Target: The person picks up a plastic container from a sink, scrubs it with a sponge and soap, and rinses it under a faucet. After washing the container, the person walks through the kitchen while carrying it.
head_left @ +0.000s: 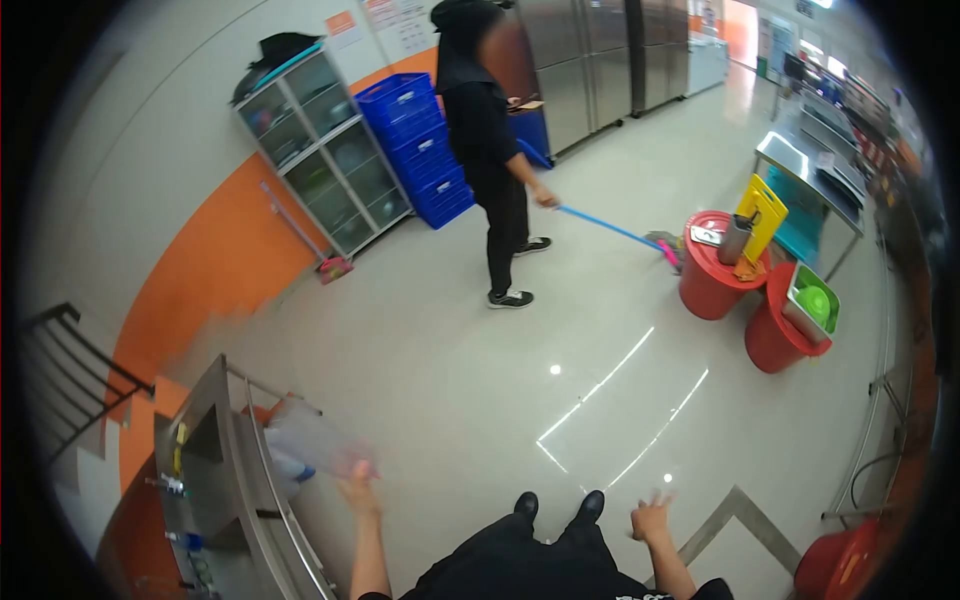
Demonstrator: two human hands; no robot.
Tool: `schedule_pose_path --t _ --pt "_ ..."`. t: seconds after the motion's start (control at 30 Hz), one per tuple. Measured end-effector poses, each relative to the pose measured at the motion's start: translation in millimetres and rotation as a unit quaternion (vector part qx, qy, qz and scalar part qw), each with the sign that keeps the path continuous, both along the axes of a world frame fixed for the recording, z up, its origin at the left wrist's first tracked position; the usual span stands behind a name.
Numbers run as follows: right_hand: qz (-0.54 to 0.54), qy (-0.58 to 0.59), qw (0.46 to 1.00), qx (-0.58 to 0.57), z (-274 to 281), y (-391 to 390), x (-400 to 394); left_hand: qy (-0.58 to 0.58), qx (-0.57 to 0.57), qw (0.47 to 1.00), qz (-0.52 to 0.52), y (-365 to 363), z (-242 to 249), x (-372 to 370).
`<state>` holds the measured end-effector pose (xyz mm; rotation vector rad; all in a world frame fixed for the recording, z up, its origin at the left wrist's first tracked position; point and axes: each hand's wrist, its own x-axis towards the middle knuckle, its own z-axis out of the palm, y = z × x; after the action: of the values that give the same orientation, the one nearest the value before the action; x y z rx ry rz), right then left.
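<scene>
My left hand (358,487) is at the lower left, its fingers closed at the pinkish end of a pale translucent object (312,438). Motion smears that object, so its exact kind does not show. It stretches up and left, in front of the rail of the steel sink counter (240,480). My right hand (650,517) hangs over the floor at the lower right, fingers loosely apart and nothing in them. Both my dark shoes (592,506) stand on the glossy pale floor (560,420) between the hands.
Ahead, another person (485,150) in dark clothes grips a blue-handled mop (610,226). Two lidded red bins (715,285) stand right, one topped by a yellow board (762,215). Blue crates (415,150) and a glass-front cabinet (325,150) line the wall. A metal table (810,150) is farther right.
</scene>
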<state>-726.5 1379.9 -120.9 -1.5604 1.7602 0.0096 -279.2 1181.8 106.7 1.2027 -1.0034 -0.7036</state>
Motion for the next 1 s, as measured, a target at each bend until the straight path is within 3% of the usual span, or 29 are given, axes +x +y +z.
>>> schedule_pose_path --t 0.03,0.07,0.1,0.13,0.2,0.27,0.33,0.43,0.5,0.53,0.57,0.6,0.63,0.67,0.7,0.73,0.8,0.83,0.9,0.93,0.97,1.0 --pt "0.218 0.267 0.934 -0.092 0 8 13 -0.021 -0.042 0.998 0.047 7 19 22" --pt "0.098 0.085 0.991 -0.011 -1 5 22 -0.037 -0.084 0.991 0.093 13 40 43" --pt "-0.029 -0.101 0.991 0.077 20 -4 40 -0.085 -0.129 0.976 0.151 21 54 69" --pt "-0.021 -0.097 0.992 0.078 29 -16 51 -0.135 -0.171 0.955 0.203 29 65 96" --pt "0.143 -0.006 0.989 0.047 39 -41 79 -0.168 -0.212 0.917 0.293 48 90 154" --pt "0.134 -0.195 0.97 -0.045 24 -71 105 -0.166 -0.217 0.891 0.363 75 108 217" --pt "0.038 -0.362 0.916 0.17 130 -116 152 -0.128 -0.2 0.883 0.404 103 119 281" --pt "0.077 -0.388 0.883 0.253 143 -121 230 0.008 -0.147 0.908 0.391 147 114 374" --pt "0.105 -0.421 0.836 0.336 141 -108 272 0.186 -0.069 0.931 0.307 171 101 433" --pt "0.119 -0.434 0.812 0.371 140 -105 281 0.311 -0.023 0.912 0.267 175 101 439" --pt "0.115 -0.433 0.813 0.371 139 -106 286 0.495 -0.017 0.813 0.307 176 97 442" --pt "0.169 -0.341 0.895 0.231 138 -108 293 0.496 -0.015 0.813 0.304 178 93 443" --pt "0.217 -0.233 0.944 0.082 138 -113 298 0.426 -0.005 0.836 0.347 183 85 448" --pt "0.257 -0.113 0.958 -0.066 138 -116 298 0.355 0.009 0.851 0.387 191 72 452" --pt "0.286 0.009 0.936 -0.203 137 -113 299 0.282 0.009 0.884 0.372 201 62 469" --pt "0.28 0.008 0.941 -0.191 137 -110 303 0.279 0.022 0.886 0.37 205 66 471" --pt "0.223 -0.233 0.94 -0.115 145 -130 306 0.036 0.018 0.818 0.574 202 73 469" --pt "0.237 -0.179 0.941 -0.16 150 -128 306 0.037 0.024 0.821 0.569 202 76 472" --pt "0.219 -0.181 0.946 -0.154 138 -122 304 -0.092 0.031 0.726 0.681 202 76 478" --pt "0.209 -0.185 0.948 -0.152 133 -119 300 -0.091 0.035 0.729 0.678 206 66 484" --pt "0.206 -0.183 0.949 -0.153 130 -111 295 0.234 -0.018 0.821 0.52 215 51 499" --pt "0.188 -0.166 0.959 -0.132 126 -104 293 0.523 -0.071 0.801 0.283 218 39 522"
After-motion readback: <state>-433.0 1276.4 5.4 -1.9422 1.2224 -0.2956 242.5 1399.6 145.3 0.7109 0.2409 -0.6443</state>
